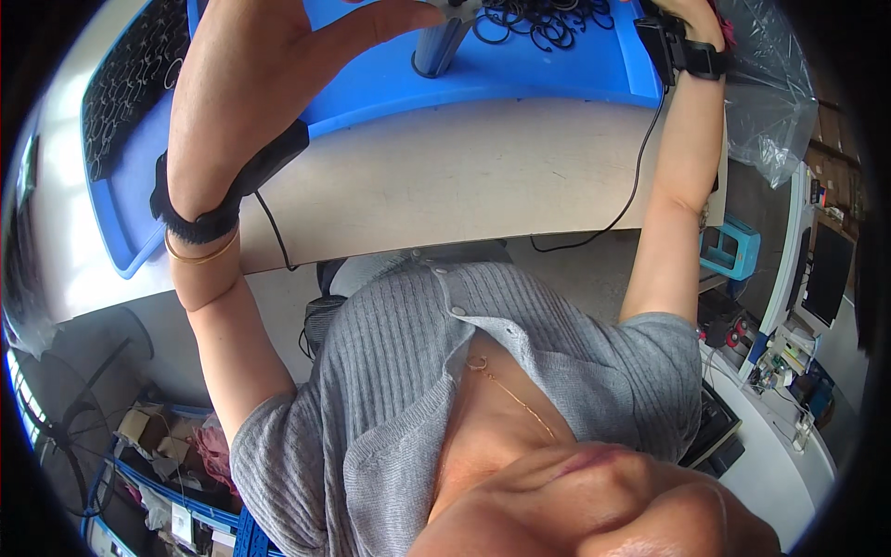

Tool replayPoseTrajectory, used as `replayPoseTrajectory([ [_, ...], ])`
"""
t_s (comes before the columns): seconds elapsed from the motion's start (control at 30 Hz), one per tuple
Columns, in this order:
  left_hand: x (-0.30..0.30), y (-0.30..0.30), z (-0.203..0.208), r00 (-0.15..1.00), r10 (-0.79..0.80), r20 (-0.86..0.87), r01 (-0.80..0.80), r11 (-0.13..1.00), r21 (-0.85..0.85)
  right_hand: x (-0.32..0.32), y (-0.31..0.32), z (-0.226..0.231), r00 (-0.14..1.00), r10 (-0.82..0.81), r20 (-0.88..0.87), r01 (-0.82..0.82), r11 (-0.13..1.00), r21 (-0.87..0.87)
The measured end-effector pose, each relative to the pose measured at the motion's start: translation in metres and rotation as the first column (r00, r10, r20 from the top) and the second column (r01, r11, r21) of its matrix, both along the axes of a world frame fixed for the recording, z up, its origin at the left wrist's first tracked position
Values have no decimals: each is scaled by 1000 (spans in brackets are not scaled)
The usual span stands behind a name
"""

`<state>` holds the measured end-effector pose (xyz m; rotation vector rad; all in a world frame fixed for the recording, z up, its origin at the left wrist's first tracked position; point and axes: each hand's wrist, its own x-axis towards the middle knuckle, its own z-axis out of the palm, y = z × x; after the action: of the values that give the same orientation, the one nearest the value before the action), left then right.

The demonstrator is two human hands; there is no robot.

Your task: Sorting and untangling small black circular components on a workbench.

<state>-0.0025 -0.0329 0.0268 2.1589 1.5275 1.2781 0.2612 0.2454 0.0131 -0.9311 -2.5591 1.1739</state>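
Note:
My left hand [246, 79] reaches over a blue tray [390, 102] at the top of the view. Its thumb stretches right, with the tip close beside a short grey cylinder [439, 48] standing in the tray; I cannot tell whether they touch. The other fingers are cut off by the upper edge. A loose pile of thin black rings [557, 20] lies in the tray, right of the cylinder. Above the tray's right corner is my right hand [691, 11], mostly out of the picture, so its grip is hidden. Each wrist wears a black strapped device.
A second blue tray [111, 209] at the left holds rows of black rings [135, 88]. Black cables [640, 176] hang from the wrist devices across the pale table [464, 176]. Clear plastic sheeting [770, 111] hangs at the right, above a light-blue stool [733, 246].

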Motion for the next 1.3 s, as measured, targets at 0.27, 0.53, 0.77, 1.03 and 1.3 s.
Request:
replayPoseTrajectory([
  [0.27,-9,3,-9,1000,-7,15,8,998,-56,-5,-1,-4,995,11,97,-9,1000,-18],
  [0.53,-10,3,-8,999,-25,48,28,998,-53,-4,5,-7,955,-77,-287,43,991,-126],
  [0.77,-10,4,-5,990,-66,125,76,994,-75,-4,5,-8,995,-60,80,64,997,-52],
  [1.03,-10,4,-8,999,-21,26,22,998,-58,-15,-3,-12,997,-77,4,76,995,70],
  [1.3,-12,4,-10,1000,-21,9,22,999,-49,-18,-3,-11,988,-137,-73,145,983,116],
])
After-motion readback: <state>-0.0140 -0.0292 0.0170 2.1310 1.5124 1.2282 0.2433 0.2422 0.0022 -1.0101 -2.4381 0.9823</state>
